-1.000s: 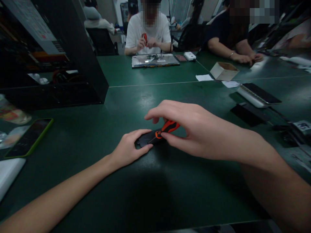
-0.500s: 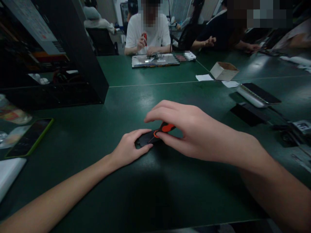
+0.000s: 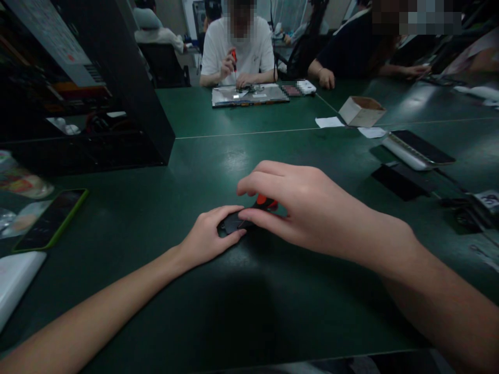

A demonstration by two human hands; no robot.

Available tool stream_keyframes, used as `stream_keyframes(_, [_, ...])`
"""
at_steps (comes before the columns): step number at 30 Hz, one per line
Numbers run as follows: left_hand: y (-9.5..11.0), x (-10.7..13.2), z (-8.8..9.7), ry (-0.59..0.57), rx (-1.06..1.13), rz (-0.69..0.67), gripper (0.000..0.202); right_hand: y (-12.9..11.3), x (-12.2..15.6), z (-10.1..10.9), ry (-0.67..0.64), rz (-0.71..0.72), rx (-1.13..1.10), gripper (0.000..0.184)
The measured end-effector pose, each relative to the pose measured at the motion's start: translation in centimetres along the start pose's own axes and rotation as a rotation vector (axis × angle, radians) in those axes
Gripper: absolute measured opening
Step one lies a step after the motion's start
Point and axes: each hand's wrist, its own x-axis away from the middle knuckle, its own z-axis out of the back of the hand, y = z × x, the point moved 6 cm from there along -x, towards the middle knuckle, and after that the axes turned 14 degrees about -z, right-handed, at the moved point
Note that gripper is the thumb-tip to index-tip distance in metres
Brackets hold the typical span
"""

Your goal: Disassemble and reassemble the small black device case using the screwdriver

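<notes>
A small flat black device (image 3: 233,223) lies on the green table, its exact kind unclear. Thumb and fingers of my left hand (image 3: 206,235) clasp its left end from both sides. My right hand (image 3: 302,202) hovers over the right part of the device with a red-and-black-handled screwdriver (image 3: 265,200) between thumb and fingers. The screwdriver leans, and its thin shaft points down-left at the device's top face. My thumb covers part of the shaft; the right end of the device is hidden under my right hand.
To the left are a phone in a green case (image 3: 52,221), a white object (image 3: 17,275) and a black shelf unit (image 3: 156,124). A small box (image 3: 362,111), a silver-and-black device (image 3: 421,149) and cables stand right. Opposite, a person (image 3: 238,57) works over a flat panel (image 3: 249,97).
My right thumb has shifted left along the screwdriver, now covering the orange ring. The handle tilts a little differently. My left hand stays on the device. A co-worker's hand at right has lowered to the table.
</notes>
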Motion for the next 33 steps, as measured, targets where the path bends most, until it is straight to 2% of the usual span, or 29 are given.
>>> stream_keyframes(6, [0.1,-0.1,0.1,-0.004,-0.004,-0.007,0.042,-0.2,0.2,0.0,-0.020,0.059,-0.096,0.031])
stream_keyframes(12, [-0.1,0.0,0.0,-0.024,0.026,0.030,0.043,1.6,-0.1,0.9,0.005,-0.048,0.035,0.020])
stream_keyframes(18, [0.0,0.1,0.0,-0.039,0.050,0.038,0.042,4.1,-0.3,3.2,0.170,-0.144,0.124,0.018])
stream_keyframes(27, [-0.2,-0.1,0.0,-0.037,0.078,0.085,0.045,3.1,-0.4,2.1,0.146,-0.095,0.075,0.027])
stream_keyframes(33, [-0.2,-0.1,0.0,-0.026,0.081,0.061,0.041,3.4,-0.6,1.4,0.136,-0.070,0.105,0.026])
